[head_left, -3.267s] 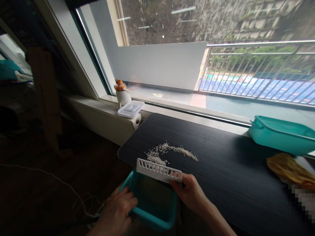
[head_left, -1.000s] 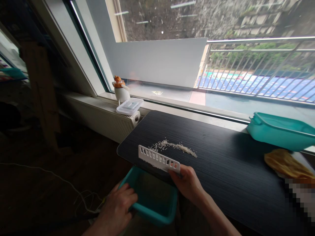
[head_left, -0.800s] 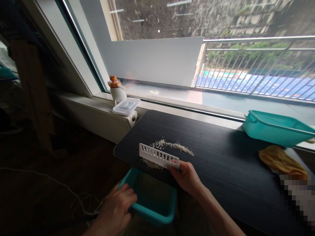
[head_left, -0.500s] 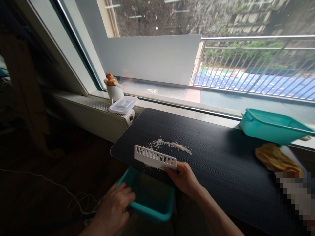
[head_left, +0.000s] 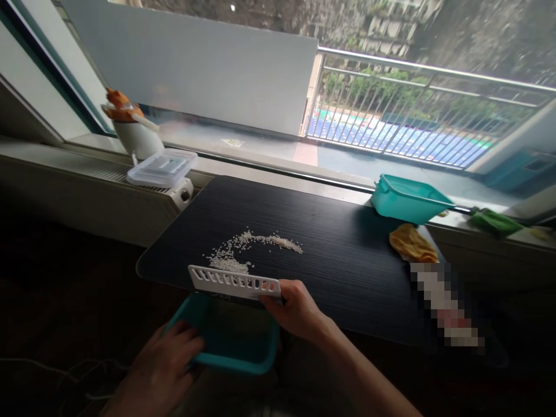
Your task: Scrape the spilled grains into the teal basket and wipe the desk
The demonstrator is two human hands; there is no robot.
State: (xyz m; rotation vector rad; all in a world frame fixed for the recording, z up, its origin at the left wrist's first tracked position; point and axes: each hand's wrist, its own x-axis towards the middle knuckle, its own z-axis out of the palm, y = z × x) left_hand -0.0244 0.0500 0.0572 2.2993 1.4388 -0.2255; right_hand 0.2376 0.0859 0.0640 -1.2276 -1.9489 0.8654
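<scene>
My right hand (head_left: pixel 297 307) grips one end of a white slotted plastic strip (head_left: pixel 234 284), held on its long edge near the front edge of the black table (head_left: pixel 343 255). Just beyond the strip lies a small heap of white grains that look like rice (head_left: pixel 228 263), trailing off in a curve to the right. A few pale specks show below the strip. Under the table edge sits a teal bin (head_left: pixel 234 365); its inside is dark. My left hand (head_left: pixel 169 359) holds the bin's left rim, fingers curled over it.
A second teal bin (head_left: pixel 410 200) stands at the back right by the window, with a yellow cloth (head_left: pixel 412 243) in front. Farther right lies a green cloth (head_left: pixel 495 221). On the left, a clear plastic lid (head_left: pixel 163 168) rests on the radiator beside a white pot (head_left: pixel 136 136).
My view has swung to the right. The strip has come toward me to the table's front edge, and the grain heap now shows on its far side. My left hand stays on the bin.
</scene>
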